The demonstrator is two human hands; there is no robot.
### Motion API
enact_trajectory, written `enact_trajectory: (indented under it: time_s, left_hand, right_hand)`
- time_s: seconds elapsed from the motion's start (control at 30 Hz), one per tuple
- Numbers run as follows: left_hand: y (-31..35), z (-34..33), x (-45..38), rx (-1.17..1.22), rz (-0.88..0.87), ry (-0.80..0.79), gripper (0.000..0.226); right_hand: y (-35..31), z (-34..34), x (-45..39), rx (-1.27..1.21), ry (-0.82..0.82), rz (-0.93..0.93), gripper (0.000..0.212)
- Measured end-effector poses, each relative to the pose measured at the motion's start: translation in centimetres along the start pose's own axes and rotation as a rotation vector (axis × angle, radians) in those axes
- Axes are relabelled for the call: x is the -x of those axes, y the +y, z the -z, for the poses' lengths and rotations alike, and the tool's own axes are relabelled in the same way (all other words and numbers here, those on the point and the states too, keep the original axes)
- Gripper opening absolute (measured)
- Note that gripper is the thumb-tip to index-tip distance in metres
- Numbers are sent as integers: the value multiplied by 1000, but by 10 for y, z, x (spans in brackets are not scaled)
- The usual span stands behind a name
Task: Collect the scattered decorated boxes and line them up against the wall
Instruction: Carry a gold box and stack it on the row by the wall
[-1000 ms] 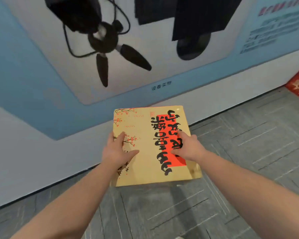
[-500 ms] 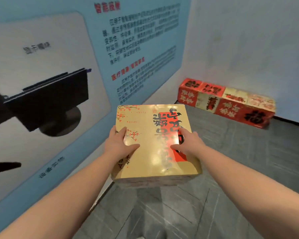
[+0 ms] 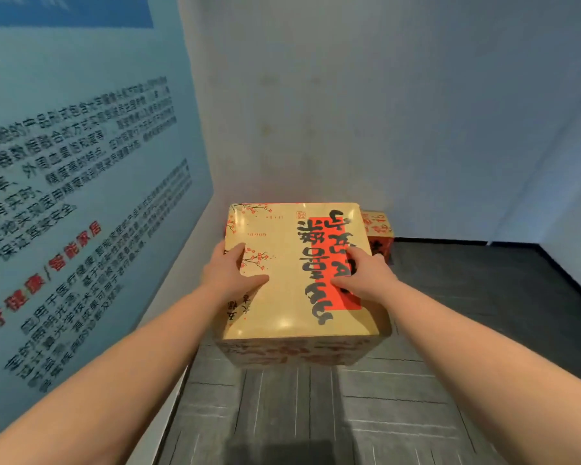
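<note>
We grip the gold decorated box (image 3: 292,273) from both sides, left hand (image 3: 228,273) and right hand (image 3: 363,280), above the grey floor (image 3: 316,414).

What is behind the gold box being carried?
Past the gold box, one red-and-gold box shows at its right, against the white wall. The carried box covers anything left of it.

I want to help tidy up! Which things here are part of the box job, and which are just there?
Part of the job:
gold box, gripped by left hand and right hand
red box by the white wall

Just there:
blue poster
grey floor
</note>
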State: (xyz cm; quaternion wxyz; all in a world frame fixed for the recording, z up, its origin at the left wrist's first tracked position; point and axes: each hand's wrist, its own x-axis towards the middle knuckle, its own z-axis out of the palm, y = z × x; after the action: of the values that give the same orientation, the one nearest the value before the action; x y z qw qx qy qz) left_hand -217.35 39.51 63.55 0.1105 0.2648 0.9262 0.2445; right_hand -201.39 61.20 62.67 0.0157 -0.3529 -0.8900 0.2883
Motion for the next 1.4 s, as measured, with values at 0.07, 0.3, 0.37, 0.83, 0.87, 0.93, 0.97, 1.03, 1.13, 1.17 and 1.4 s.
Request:
enact_trajectory:
  time_s: [0.07,0.3,0.37,0.83,0.87,0.93,0.97,1.03,1.13,1.17,1.4]
  left_hand:
    - [16,-4,-49,-17,-17,-29,100]
    - [55,-19,-211,-23,7,-45,99]
    - [61,-15,-250,-27,34,-22,95]
    - [29,19,-585,65,33,-52,93]
    - [25,19,-611,72,20,-67,94]
    - [20,19,-663,82,2,-89,95]
    - [18,19,-689,88,0,-95,94]
    - [17,16,-735,87,2,-102,93]
    - [20,1,-799,75,12,-120,92]
    - [20,-5,-821,65,12,-126,92]
    - [9,-63,-964,-1,80,-165,93]
  right_hand:
    - [5,10,-41,-8,23,-24,77]
    - [14,34,-209,-26,-2,-24,70]
    - [2,44,-254,-11,-11,17,71]
    - [-111,53,-565,32,-21,21,70]
    - [-117,51,-589,35,-14,8,72]
    - [-127,47,-636,39,12,-13,76]
    - [-131,46,-659,36,25,-21,76]
    - [-136,42,-703,19,35,-38,74]
    - [-134,35,-765,-14,35,-86,70]
    - [-132,32,-788,-18,32,-102,70]
    - [-109,-11,-949,-25,-37,-140,67]
